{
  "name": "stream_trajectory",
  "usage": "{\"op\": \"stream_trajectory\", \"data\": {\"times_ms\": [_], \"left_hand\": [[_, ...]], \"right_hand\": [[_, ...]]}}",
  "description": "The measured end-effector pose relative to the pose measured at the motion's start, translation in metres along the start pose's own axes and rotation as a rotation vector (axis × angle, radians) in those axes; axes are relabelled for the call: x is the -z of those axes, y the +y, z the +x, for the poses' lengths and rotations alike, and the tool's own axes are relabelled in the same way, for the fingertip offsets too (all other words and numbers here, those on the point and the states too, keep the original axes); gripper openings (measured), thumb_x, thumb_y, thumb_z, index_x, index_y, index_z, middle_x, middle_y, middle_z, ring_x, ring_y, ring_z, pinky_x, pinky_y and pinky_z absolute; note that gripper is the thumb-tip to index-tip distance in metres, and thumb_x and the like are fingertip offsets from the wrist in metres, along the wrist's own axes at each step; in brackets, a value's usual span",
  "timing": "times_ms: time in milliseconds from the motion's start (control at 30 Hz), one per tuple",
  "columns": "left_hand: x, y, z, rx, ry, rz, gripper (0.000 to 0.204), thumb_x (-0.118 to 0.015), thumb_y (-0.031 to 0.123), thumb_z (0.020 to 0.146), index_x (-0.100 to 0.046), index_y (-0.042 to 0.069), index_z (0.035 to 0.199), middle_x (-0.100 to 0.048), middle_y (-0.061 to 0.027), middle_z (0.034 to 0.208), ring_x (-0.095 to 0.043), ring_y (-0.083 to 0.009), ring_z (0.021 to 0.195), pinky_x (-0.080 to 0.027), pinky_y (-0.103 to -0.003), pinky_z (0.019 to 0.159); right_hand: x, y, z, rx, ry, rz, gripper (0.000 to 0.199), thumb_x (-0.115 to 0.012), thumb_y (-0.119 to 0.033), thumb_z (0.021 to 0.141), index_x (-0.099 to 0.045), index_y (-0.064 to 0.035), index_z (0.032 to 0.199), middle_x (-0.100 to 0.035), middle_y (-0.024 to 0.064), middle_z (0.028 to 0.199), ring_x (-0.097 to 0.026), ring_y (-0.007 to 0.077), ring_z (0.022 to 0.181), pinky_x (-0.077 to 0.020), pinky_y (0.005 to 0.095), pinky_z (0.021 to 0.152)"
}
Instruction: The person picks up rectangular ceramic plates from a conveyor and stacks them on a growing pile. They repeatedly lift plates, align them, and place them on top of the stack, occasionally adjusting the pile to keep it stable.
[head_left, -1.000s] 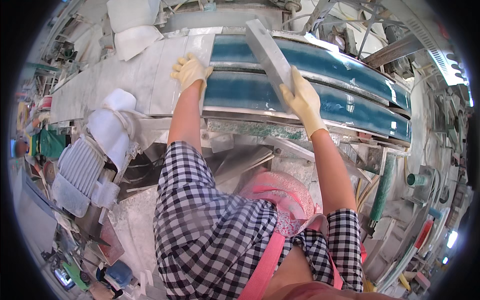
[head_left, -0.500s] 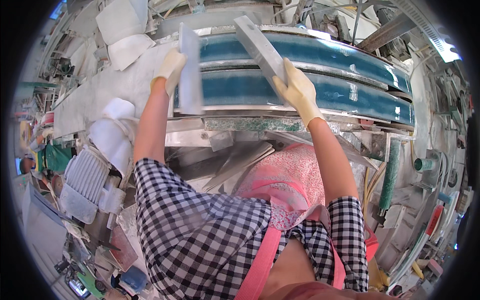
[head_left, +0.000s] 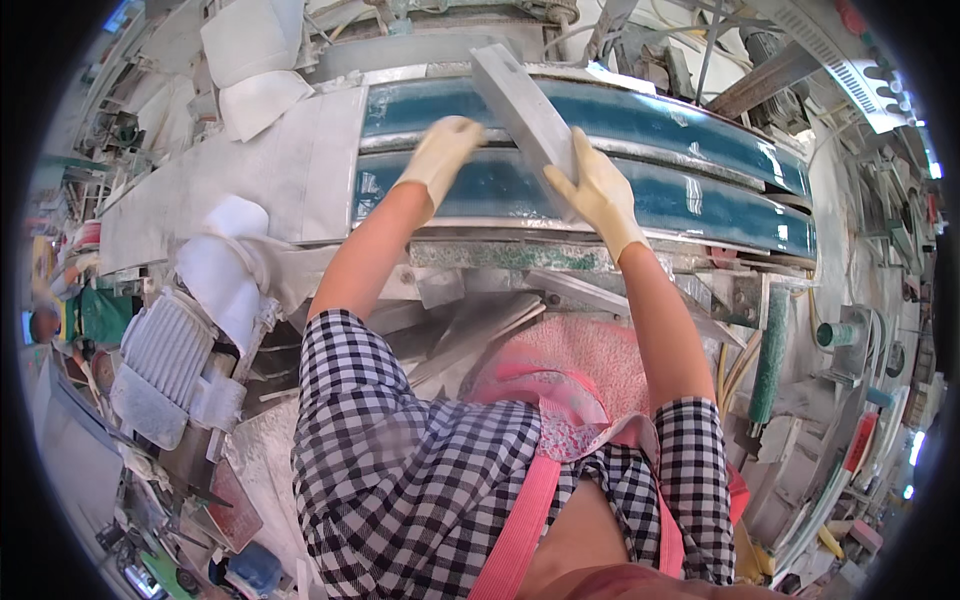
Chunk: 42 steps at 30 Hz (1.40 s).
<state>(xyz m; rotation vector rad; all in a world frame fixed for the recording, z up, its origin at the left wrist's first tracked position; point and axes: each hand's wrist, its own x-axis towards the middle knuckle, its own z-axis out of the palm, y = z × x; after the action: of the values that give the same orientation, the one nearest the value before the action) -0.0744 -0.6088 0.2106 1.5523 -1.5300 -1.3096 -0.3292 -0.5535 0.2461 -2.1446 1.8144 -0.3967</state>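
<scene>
My right hand point(head_left: 598, 192), in a cream glove, grips the near end of a long grey-white bar point(head_left: 523, 108) with flat sides. The bar slants from upper left to lower right above a blue two-track conveyor belt point(head_left: 690, 187). Whether it is one piece or several strips together I cannot tell. To the left of the bar, my left hand point(head_left: 443, 160), gloved alike, hovers over the belt. Its fingers point toward the bar, slightly blurred, with nothing visible in them.
A pale flat table plate point(head_left: 235, 175) adjoins the belt's left end. Below it sits a dusty finned motor point(head_left: 165, 350). Thin grey sheets point(head_left: 480, 325) lie under the belt frame. A green post point(head_left: 769, 360) stands at right, and a slanting beam point(head_left: 765, 70) crosses behind.
My left hand has moved right, toward the bar, and no longer holds the pale flat strip it carried at the belt's left end. The right hand keeps its grip on the bar.
</scene>
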Motion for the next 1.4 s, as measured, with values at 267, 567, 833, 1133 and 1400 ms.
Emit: {"op": "stream_trajectory", "data": {"times_ms": [267,567,833,1133,1400], "left_hand": [[0.113,-0.088,-0.008,0.331,0.648,1.026,0.065,-0.079,0.048,0.077,-0.058,0.008,0.123,-0.055,-0.0150,0.132,-0.047,-0.0329,0.128,-0.036,-0.053,0.103],[0.124,-0.091,0.038,0.634,0.388,0.934,0.077,-0.075,0.036,0.081,-0.042,0.005,0.143,-0.047,-0.0273,0.140,-0.044,-0.0479,0.129,-0.041,-0.055,0.103],[0.141,-0.043,0.006,0.294,0.387,0.961,0.037,-0.054,0.023,0.089,-0.065,-0.006,0.111,-0.068,-0.0306,0.108,-0.069,-0.0409,0.100,-0.055,-0.046,0.084],[0.003,-0.011,0.003,-0.349,0.119,0.264,0.029,-0.053,0.010,0.085,-0.064,-0.010,0.102,-0.067,-0.0196,0.091,-0.066,-0.0295,0.082,-0.053,-0.040,0.073],[-0.059,0.055,-0.011,-0.019,-0.160,-0.492,0.043,-0.046,0.028,0.102,-0.058,-0.009,0.120,-0.065,-0.0215,0.116,-0.068,-0.0290,0.102,-0.055,-0.040,0.092]], "right_hand": [[0.001,0.007,-0.002,-0.017,0.019,-0.015,0.078,-0.063,-0.049,0.089,-0.038,-0.0058,0.149,-0.065,0.0242,0.117,-0.064,0.0397,0.107,-0.0516,0.0466,0.088],[0.003,0.020,-0.004,0.020,0.047,0.008,0.079,-0.064,-0.051,0.089,-0.040,-0.0036,0.148,-0.065,0.0248,0.119,-0.063,0.0400,0.108,-0.0506,0.0458,0.090],[0.006,0.026,-0.007,0.082,0.107,-0.017,0.076,-0.061,-0.048,0.090,-0.040,0.0002,0.144,-0.065,0.0257,0.115,-0.064,0.0418,0.105,-0.0517,0.0477,0.087],[0.017,0.031,-0.009,0.073,0.092,-0.025,0.074,-0.059,-0.052,0.092,-0.043,0.0007,0.141,-0.067,0.0257,0.110,-0.063,0.0426,0.102,-0.0516,0.0485,0.085],[0.027,0.029,-0.010,0.042,0.010,0.080,0.105,-0.074,-0.066,0.073,-0.041,0.0058,0.141,-0.065,0.0245,0.118,-0.064,0.0389,0.109,-0.0522,0.0447,0.091]]}}
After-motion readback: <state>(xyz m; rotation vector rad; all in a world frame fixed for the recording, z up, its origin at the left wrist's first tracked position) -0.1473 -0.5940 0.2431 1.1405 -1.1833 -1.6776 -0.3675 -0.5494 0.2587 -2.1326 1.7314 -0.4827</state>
